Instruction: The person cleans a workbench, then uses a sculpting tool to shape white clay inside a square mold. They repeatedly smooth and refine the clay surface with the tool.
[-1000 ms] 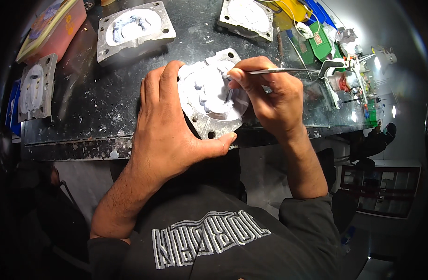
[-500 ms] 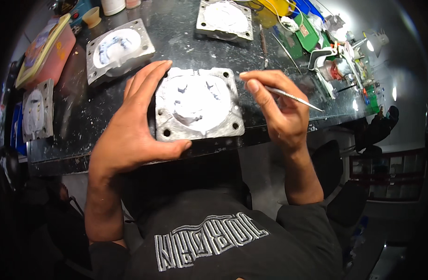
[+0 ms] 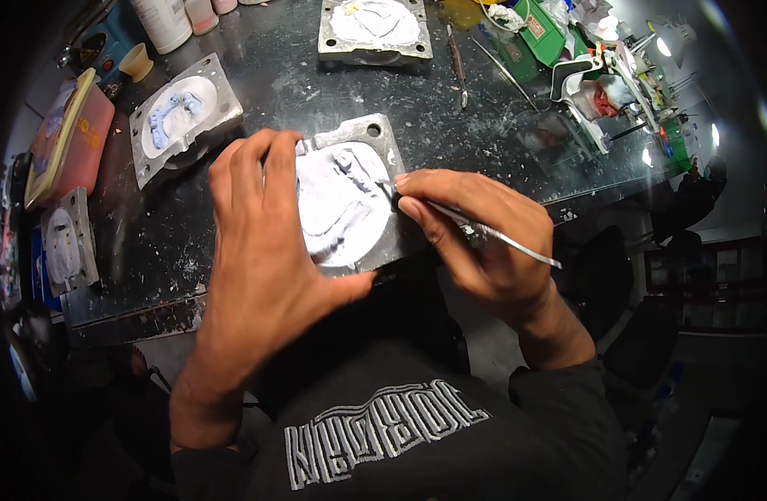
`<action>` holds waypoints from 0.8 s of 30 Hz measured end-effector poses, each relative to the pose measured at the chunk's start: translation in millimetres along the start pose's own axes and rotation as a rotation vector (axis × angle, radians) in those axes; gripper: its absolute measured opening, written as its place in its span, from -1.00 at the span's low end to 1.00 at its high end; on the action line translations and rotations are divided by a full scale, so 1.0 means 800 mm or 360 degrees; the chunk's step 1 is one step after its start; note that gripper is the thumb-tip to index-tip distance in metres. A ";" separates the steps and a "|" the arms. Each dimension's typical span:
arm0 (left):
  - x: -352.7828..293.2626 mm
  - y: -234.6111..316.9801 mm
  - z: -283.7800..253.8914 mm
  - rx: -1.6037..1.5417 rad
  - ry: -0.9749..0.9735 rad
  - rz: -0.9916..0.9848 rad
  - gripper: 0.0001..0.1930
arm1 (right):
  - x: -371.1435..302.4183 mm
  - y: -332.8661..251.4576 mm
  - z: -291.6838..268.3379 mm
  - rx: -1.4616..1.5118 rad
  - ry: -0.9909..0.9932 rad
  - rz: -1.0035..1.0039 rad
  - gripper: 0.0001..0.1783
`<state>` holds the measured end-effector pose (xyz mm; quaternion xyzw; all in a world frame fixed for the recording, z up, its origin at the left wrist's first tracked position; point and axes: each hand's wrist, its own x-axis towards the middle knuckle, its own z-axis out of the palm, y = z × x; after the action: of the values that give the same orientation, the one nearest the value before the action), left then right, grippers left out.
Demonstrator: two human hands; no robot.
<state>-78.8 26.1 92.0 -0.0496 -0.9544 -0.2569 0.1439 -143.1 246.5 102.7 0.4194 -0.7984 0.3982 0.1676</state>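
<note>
A grey metal dental flask, filled with white plaster, lies at the bench's near edge. Raised ridges and hollows shape the plaster. My left hand grips the flask's left side, fingers over the far edge and thumb along the near one, hiding its left part. Pinched like a pen in my right hand is a slim metal carving tool. Its working tip meets the plaster's right side, beside a ridge; whether it touches I cannot tell.
Another flask with a bluish tooth row sits left, a further flask at the back, and one at the far left. A pink tub stands left. Two thin tools and a white-framed device lie right.
My right hand has brought the tool tip from beside the flask onto the plaster area. The flask is turned and tilted, and my left hand covers more of it. The view has shifted.
</note>
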 end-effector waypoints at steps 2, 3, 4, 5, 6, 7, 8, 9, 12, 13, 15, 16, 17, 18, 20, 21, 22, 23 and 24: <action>-0.013 0.007 0.002 0.0082 0.0135 0.0024 0.29 | 0.002 -0.009 -0.001 -0.0034 -0.0007 -0.0088 -0.80; -0.017 0.008 0.004 0.0047 0.0160 0.0029 0.29 | 0.001 -0.011 0.001 -0.0024 -0.0004 -0.0085 -0.80; -0.018 0.008 0.006 0.0038 0.0170 0.0025 0.28 | 0.000 -0.011 0.002 -0.0019 0.0000 -0.0085 -0.80; -0.018 0.007 0.007 0.0028 0.0181 0.0021 0.28 | -0.002 -0.011 0.004 -0.0014 0.0004 -0.0084 -0.80; -0.018 0.006 0.008 0.0017 0.0191 0.0018 0.27 | -0.003 -0.012 0.005 -0.0010 0.0009 -0.0083 -0.80; -0.019 0.006 0.009 0.0025 0.0201 0.0020 0.27 | -0.002 -0.014 0.006 -0.0029 0.0000 -0.0093 -0.80; -0.020 0.005 0.009 0.0034 0.0210 0.0023 0.26 | -0.001 -0.016 0.006 -0.0048 -0.0009 -0.0104 -0.80; -0.021 0.005 0.008 0.0042 0.0220 0.0026 0.26 | 0.000 -0.018 0.006 -0.0067 -0.0018 -0.0114 -0.80; -0.021 0.004 0.009 0.0034 0.0209 0.0019 0.26 | 0.001 -0.019 0.005 -0.0069 -0.0055 -0.0143 -0.78; -0.020 0.004 0.010 0.0027 0.0211 0.0019 0.26 | 0.000 -0.016 0.006 -0.0115 -0.0049 -0.0228 -0.75; -0.019 0.003 0.012 0.0013 0.0216 0.0018 0.26 | -0.004 -0.007 0.010 -0.0200 -0.0042 -0.0362 -0.69; -0.019 0.003 0.012 0.0010 0.0218 0.0017 0.26 | -0.005 -0.005 0.012 -0.0234 -0.0039 -0.0412 -0.68; -0.019 0.003 0.011 0.0007 0.0220 0.0017 0.26 | -0.005 -0.005 0.014 -0.0263 -0.0039 -0.0426 -0.68; -0.019 0.003 0.011 0.0004 0.0222 0.0016 0.26 | -0.005 -0.005 0.014 -0.0287 -0.0040 -0.0445 -0.68; -0.019 0.002 0.012 0.0016 0.0245 0.0029 0.25 | -0.003 -0.004 0.016 -0.0332 -0.0044 -0.0489 -0.70; -0.020 0.001 0.013 0.0023 0.0256 0.0036 0.25 | -0.002 -0.002 0.016 -0.0347 -0.0049 -0.0513 -0.70; -0.019 0.001 0.012 0.0022 0.0220 0.0034 0.25 | -0.001 0.000 0.016 -0.0361 -0.0054 -0.0537 -0.71; -0.019 0.001 0.010 0.0022 0.0184 0.0032 0.25 | 0.001 0.002 0.016 -0.0370 -0.0061 -0.0560 -0.71; -0.018 0.001 0.010 0.0023 0.0148 0.0029 0.26 | 0.002 0.005 0.015 -0.0379 -0.0068 -0.0584 -0.71</action>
<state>-66.6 30.2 81.6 -0.0452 -0.9480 -0.2507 0.1909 -146.7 237.4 93.9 0.5433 -0.7535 0.2550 0.2685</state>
